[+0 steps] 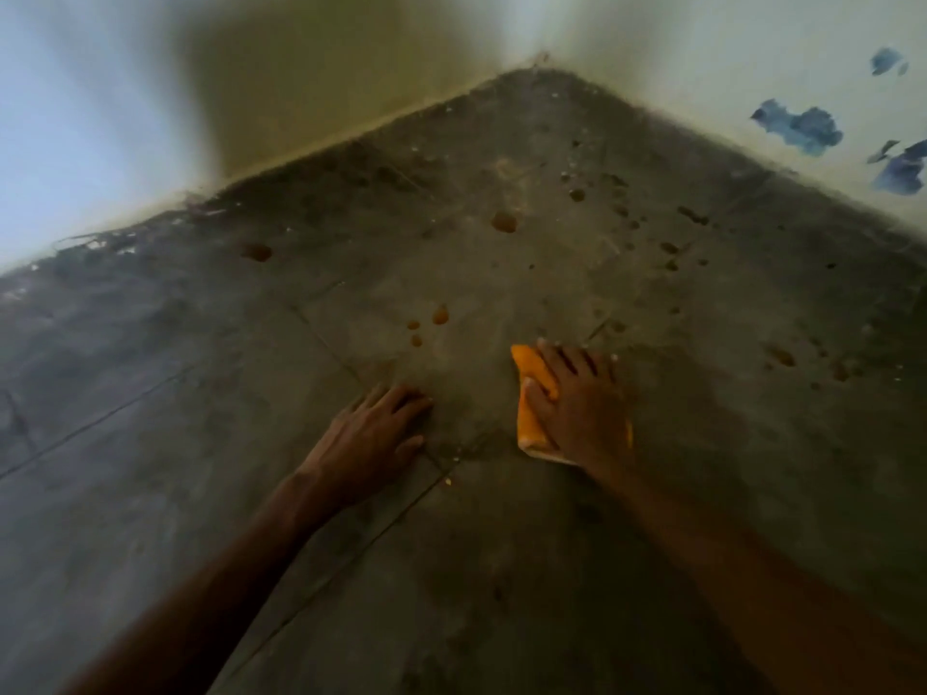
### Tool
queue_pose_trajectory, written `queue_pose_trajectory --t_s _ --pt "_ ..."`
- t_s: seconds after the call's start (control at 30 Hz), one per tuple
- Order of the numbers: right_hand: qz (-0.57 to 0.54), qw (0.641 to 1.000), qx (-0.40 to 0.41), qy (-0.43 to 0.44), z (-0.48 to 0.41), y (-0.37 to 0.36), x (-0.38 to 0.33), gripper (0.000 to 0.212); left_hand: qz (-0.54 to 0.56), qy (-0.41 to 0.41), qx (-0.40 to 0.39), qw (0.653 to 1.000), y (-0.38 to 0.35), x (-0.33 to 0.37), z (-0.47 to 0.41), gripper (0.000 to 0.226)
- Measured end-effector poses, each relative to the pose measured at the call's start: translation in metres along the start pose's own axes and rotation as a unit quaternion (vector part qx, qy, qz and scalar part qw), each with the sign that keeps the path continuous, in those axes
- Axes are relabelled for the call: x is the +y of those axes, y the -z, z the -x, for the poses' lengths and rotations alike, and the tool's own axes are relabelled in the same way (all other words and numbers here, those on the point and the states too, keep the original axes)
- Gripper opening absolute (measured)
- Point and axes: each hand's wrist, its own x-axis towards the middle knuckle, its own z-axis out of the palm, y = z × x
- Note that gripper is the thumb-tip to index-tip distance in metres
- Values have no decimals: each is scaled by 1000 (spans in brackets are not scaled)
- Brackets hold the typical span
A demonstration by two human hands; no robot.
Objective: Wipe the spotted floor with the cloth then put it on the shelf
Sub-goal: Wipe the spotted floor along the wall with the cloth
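An orange cloth (pixel 530 408) lies flat on the grey floor (pixel 251 418). My right hand (pixel 577 403) presses down on it with fingers spread, covering most of it. My left hand (pixel 373 436) rests flat on the bare floor just left of the cloth, fingers apart, holding nothing. Orange-brown spots (pixel 431 321) sit a short way beyond both hands. Larger spots lie farther off, one (pixel 504 222) toward the corner and another (pixel 257 252) to its left. No shelf is in view.
Two pale walls meet in a corner (pixel 539 60) ahead. The right wall has blue patches of peeled paint (pixel 802 127). Several small dark spots (pixel 627 213) dot the floor on the right. Dirt and debris (pixel 100 243) line the left wall's base.
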Motion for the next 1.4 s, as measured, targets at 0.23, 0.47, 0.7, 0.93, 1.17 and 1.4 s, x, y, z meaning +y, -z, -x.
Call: queue_pose_trajectory --t_s 0.23,0.47,0.7,0.93,1.17,1.4 --pt "58 979 -68 184 21 -14 -29 72 42 133 97 985 9 -77 15 54" --pt "8 999 -51 -16 -129 -31 -73 77 -13 252 54 966 30 -188 44 75" --pt "-12 951 -75 299 -39 -31 -148 69 1 254 102 962 16 -192 49 69" --pt "-51 995 -64 50 -217 -54 -260 66 22 290 171 941 9 -192 47 76" --pt "-18 947 -57 316 -123 -59 -265 70 28 365 220 904 13 -200 48 72" --pt "-46 981 -114 147 -291 -61 -368 68 35 457 252 853 12 -203 46 75"
